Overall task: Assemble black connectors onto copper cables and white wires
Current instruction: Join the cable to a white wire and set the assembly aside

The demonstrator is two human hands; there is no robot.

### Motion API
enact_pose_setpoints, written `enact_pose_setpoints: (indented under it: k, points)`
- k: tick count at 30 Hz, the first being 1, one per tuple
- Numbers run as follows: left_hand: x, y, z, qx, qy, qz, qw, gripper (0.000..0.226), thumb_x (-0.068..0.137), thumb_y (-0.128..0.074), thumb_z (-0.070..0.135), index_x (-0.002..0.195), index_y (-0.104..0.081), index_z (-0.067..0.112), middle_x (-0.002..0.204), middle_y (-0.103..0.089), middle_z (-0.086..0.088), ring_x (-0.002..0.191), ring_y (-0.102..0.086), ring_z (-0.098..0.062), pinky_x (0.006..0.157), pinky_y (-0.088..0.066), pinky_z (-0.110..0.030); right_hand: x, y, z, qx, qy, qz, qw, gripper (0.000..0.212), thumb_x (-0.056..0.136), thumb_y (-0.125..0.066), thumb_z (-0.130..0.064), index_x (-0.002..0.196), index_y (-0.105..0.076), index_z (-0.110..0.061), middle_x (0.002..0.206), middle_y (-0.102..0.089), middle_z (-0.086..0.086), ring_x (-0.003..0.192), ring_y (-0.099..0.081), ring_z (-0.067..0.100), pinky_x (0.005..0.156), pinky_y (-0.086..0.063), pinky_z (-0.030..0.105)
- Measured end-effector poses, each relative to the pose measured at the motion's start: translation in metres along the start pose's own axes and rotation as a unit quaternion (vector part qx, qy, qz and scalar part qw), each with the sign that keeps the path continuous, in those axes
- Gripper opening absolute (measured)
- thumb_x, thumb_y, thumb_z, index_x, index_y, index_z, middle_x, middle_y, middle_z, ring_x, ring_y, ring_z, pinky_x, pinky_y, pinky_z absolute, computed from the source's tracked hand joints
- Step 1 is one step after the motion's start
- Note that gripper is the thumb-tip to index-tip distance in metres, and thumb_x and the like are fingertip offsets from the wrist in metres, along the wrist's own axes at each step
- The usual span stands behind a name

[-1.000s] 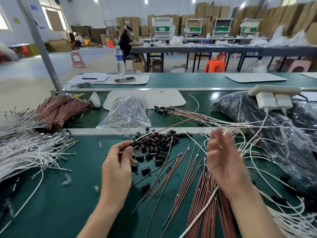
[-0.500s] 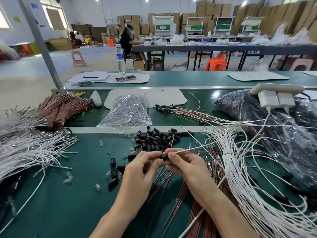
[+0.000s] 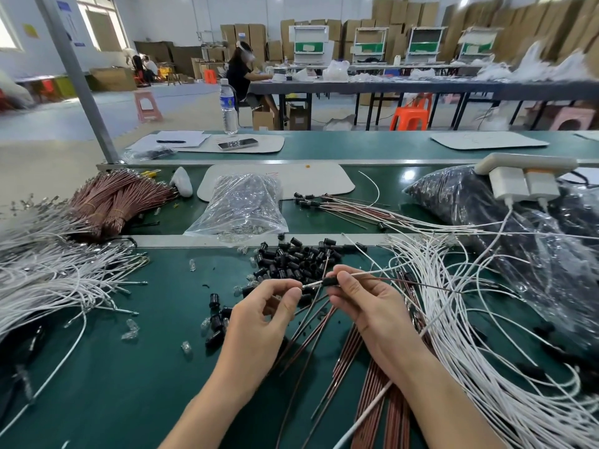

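Head view: the person is sitting at a green bench (image 3: 113,367), both hands raised just above it.
Left hand (image 3: 259,322): thumb and forefinger are pinching the tip of a white wire (image 3: 356,273).
Right hand (image 3: 366,306): fingertips are clamping a black connector (image 3: 330,281); the white wire is showing on both sides of it.
Task parts: the connector pile (image 3: 291,257) is lying just beyond the hands, and loose copper cables (image 3: 366,367) are fanning out under the right wrist.
Open room: bare green surface is lying left of the left forearm. Stray connectors and small clear parts are dotting its far part.
Edges: a white wire heap (image 3: 48,280) is crowding the left side, a white wire sweep (image 3: 453,319) the right, and a metal rail (image 3: 194,239) is crossing behind the pile.
Beyond the rail: a clear bag (image 3: 243,205), a copper bundle (image 3: 110,202) and a black bag (image 3: 470,202) are lying.
Writing: the water bottle (image 3: 229,108) is wearing a blue label, too small to read.
Room: cardboard boxes (image 3: 405,14) are lining the back wall of a workshop; another person is sitting at a far table.
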State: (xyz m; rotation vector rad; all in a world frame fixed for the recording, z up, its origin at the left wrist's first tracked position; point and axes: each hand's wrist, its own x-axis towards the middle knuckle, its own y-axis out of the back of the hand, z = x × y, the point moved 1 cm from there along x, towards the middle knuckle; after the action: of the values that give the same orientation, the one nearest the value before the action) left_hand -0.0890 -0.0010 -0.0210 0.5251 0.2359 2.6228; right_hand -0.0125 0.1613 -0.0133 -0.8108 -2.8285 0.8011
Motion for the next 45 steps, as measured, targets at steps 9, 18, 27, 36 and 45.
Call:
enact_pose_setpoints:
  k: [9, 18, 27, 36, 45]
  points:
    - [-0.0015, -0.0028, -0.0017, 0.011, 0.017, -0.002, 1.0, 0.011, 0.098, -0.06, 0.038, 0.097, -0.069, 0.034, 0.081, -0.069, 0.013, 0.072, -0.065, -0.007, 0.067, -0.05, -0.018, -0.0002, -0.0024, 0.0032, -0.032, -0.025, -0.032, 0.999, 0.022, 0.079, -0.075, -0.021, 0.099, -0.082, -0.014, 0.102, -0.077, 0.013, 0.083, -0.074, 0.017, 0.068, -0.058, 0.021]
    - [-0.0031, -0.0045, -0.0038, 0.014, 0.027, -0.031, 0.999, 0.025, 0.1, -0.047, 0.047, 0.096, -0.069, 0.035, 0.087, -0.07, 0.011, 0.071, -0.066, -0.009, 0.066, -0.051, -0.017, -0.0001, -0.0024, 0.0041, -0.038, -0.027, -0.029, 0.998, 0.019, 0.078, -0.074, -0.018, 0.095, -0.082, -0.013, 0.095, -0.077, 0.012, 0.08, -0.073, 0.017, 0.068, -0.059, 0.02]
    - [-0.0017, -0.0055, -0.003, 0.028, 0.007, -0.027, 0.999, 0.015, 0.097, -0.054, 0.048, 0.093, -0.067, 0.042, 0.079, -0.07, 0.004, 0.065, -0.064, -0.021, 0.064, -0.053, -0.038, 0.0001, -0.003, 0.0048, -0.046, -0.029, -0.037, 0.998, 0.02, 0.078, -0.074, -0.02, 0.095, -0.082, -0.014, 0.094, -0.077, 0.01, 0.081, -0.074, 0.017, 0.069, -0.059, 0.019]
    - [-0.0009, -0.0055, -0.0021, 0.008, 0.033, -0.03, 0.999, 0.014, 0.099, -0.061, 0.033, 0.09, -0.071, 0.035, 0.078, -0.07, -0.001, 0.068, -0.063, -0.027, 0.068, -0.054, -0.045, -0.0006, -0.0034, 0.0069, -0.1, 0.004, -0.034, 0.994, 0.023, 0.079, -0.074, -0.03, 0.098, -0.082, -0.021, 0.099, -0.078, 0.008, 0.085, -0.075, 0.018, 0.072, -0.058, 0.021]
    - [-0.0007, -0.0038, -0.0009, -0.001, 0.061, -0.037, 0.997, 0.012, 0.099, -0.062, 0.026, 0.092, -0.072, 0.027, 0.08, -0.072, 0.005, 0.066, -0.064, -0.009, 0.071, -0.057, -0.031, -0.0018, -0.0032, 0.0074, -0.113, 0.009, -0.054, 0.992, 0.022, 0.083, -0.072, -0.03, 0.101, -0.081, -0.022, 0.101, -0.078, 0.01, 0.089, -0.075, 0.02, 0.076, -0.059, 0.022]
